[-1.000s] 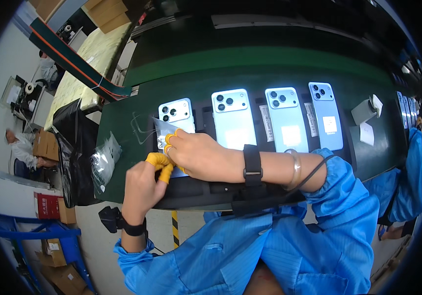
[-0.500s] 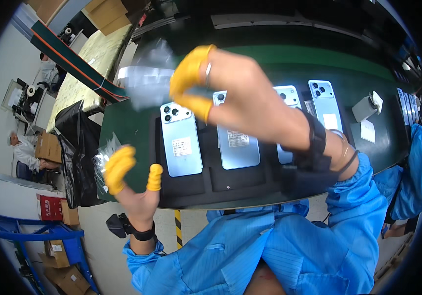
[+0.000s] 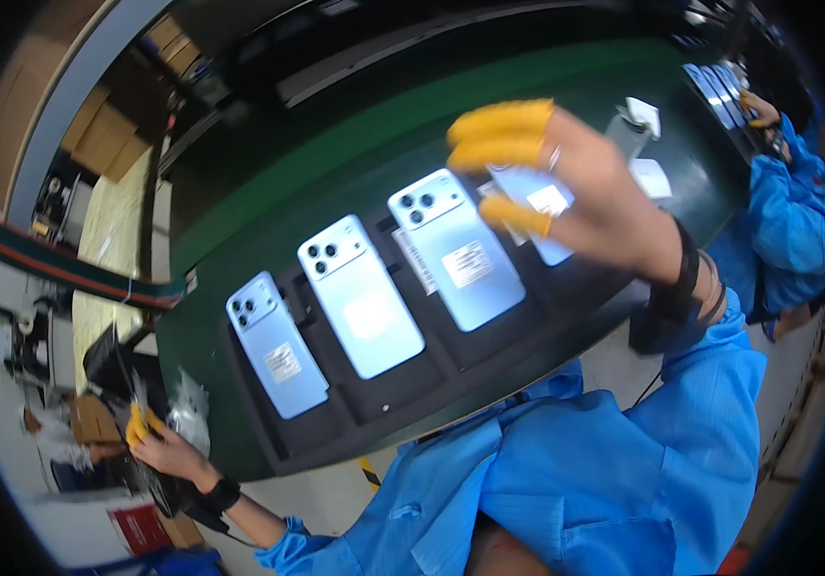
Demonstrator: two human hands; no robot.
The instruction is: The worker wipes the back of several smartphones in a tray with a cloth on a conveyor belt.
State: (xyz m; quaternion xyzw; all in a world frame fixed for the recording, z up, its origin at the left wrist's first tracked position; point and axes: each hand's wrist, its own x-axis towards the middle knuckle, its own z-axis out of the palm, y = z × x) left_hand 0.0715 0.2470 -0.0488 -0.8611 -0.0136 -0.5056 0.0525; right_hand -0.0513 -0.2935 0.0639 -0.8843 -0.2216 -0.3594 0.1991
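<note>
Hovering blurred over the rightmost phone (image 3: 558,252) in the black tray (image 3: 340,432), our right hand (image 3: 600,187), thumb and fingers parted and empty, covers much of its camera end. Our left hand (image 3: 170,453) curls by the black bag (image 3: 110,367); its grip we cannot make out.

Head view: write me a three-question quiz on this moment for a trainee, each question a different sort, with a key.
1. How many light-blue phones lie in the black tray?

2. True or false: the left hand is resting on the tray's leftmost phone.

3. Which phone does the right hand partly hide in this view?
A) the tray's leftmost phone
B) the tray's rightmost phone

Key:
1. Four.
2. False; it is away from the tray, near the crumpled clear plastic.
3. B.
</note>
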